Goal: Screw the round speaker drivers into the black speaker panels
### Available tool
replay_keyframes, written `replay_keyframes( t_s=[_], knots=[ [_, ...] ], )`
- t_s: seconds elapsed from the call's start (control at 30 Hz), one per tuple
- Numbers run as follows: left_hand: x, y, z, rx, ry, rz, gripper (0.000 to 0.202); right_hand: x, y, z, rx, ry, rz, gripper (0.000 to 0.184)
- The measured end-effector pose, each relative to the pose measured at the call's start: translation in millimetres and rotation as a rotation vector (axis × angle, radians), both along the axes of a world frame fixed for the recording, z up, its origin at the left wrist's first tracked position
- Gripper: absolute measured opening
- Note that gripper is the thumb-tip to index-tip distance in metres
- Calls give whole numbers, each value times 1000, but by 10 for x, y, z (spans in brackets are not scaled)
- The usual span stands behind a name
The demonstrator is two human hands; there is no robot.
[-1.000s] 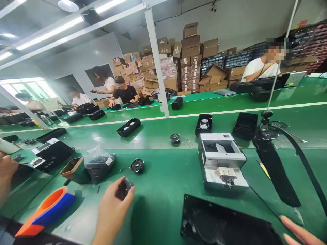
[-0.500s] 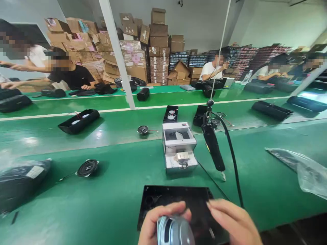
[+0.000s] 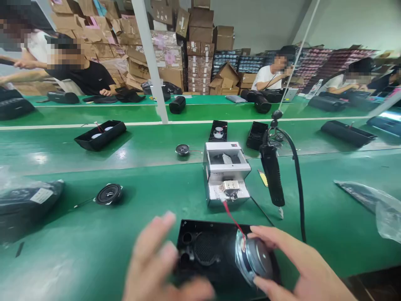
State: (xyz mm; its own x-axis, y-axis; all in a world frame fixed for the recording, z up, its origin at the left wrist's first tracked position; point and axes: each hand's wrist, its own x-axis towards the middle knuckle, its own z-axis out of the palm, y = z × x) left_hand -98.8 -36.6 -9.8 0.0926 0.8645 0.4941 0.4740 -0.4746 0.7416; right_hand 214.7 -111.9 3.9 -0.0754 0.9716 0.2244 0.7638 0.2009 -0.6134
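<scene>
My right hand grips a round speaker driver with a metal back and a red wire, held over the right end of a black speaker housing that lies on the green bench. My left hand hovers blurred at the housing's left edge, fingers spread, holding nothing. Just behind the housing stands a small white screw feeder box. A black electric screwdriver hangs on a cable to the right of it.
A loose speaker driver lies at left, another on the belt. Black housings ride the green conveyor. Plastic bags sit at far left and right. Several people work across the line before stacked cartons.
The driver has passed from my left hand to my right and moved right over the housing. My left hand has let go and spread open. The view tilted slightly down.
</scene>
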Motion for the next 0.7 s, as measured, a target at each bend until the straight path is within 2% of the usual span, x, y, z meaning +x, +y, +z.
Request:
replay_keyframes(
  t_s=[0.03,0.1,0.17,0.23,0.3,0.37,0.47,0.53,0.63,0.7],
  knots=[
    [-225,234,15,103,112,98,62,42,91,77,-50,-104,23,59],
    [-660,703,16,142,358,314,59,60,251,195,-207,-212,143,50],
    [-984,1083,-18,86,588,323,66,21,366,247,-304,-278,247,46],
    [-1156,1320,-59,1,738,289,68,-31,430,242,-321,-321,307,46],
    [-1211,1427,-72,-97,822,254,61,-64,456,211,-315,-333,345,47],
    [-1228,1461,-52,-150,834,283,61,-75,466,179,-320,-327,359,51],
    [-1315,1491,-9,-158,782,439,80,-77,474,154,-351,-333,356,55],
    [-1419,1532,-10,-255,724,454,85,-89,480,148,-364,-343,363,51],
    [-1571,1602,-73,-411,616,424,67,-119,477,134,-314,-366,412,47],
    [-1642,1613,-133,-420,553,465,64,-131,462,123,-281,-410,449,52]
  ],
)
